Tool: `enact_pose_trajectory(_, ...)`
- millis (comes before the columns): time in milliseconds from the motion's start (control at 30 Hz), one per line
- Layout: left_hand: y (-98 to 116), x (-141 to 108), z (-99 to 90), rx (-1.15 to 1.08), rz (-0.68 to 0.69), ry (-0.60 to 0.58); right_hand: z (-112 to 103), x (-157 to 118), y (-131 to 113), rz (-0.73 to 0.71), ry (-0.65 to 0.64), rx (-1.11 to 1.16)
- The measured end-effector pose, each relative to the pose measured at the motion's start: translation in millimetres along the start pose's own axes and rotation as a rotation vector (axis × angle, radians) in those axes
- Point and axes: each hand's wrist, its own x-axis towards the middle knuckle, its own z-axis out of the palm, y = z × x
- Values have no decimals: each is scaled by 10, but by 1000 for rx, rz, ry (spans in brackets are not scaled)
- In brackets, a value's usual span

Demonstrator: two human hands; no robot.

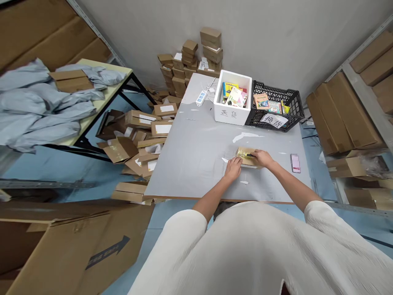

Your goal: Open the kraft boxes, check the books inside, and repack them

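A small brown cardboard box [253,162] with shiny tape on top lies on the grey table [196,159] near its front edge. My left hand [233,168] rests closed against the box's left end, its fingers on the carton. Over the top of the box, my right hand [261,158] is closed round a dark, thin cutter [250,155], whose tip points left onto the taped surface. Scraps of white paper lie close to the box.
Behind the box stand a white foam bin [230,114] and a black crate [276,122], both holding booklets. A power strip [201,98] lies at the back left, a pink item [295,163] at right. Cartons [133,157] crowd the floor at left.
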Motion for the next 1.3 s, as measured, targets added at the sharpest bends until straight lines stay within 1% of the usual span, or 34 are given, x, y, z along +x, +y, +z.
enact_pose_trajectory(267, 38, 56, -19, 30, -43, 0, -93, 30, -14, -3, -47, -6)
enact_pose_trajectory(567, 89, 119, -86, 78, -102, -59, -82, 68, -46, 4, -64, -18)
enact_pose_trajectory(700, 103, 126, -96, 82, -108, -76, -83, 68, -35, 0, -50, -9)
enact_pose_trajectory(867, 119, 125, -117, 112, -102, -95, -75, 14, 60, 27, -88, -52)
enact_pose_trajectory(1000, 156, 136, -135, 129, -102, -104, -51, -49, 115, 15, -74, -34)
enact_pose_trajectory(1167, 207, 190, -153, 166, -135, -133, -61, -73, 167, 41, -81, -56)
enact_pose_trajectory(1300, 221, 217, -160, 177, -143, -148, -61, -147, 347, 78, -119, -55)
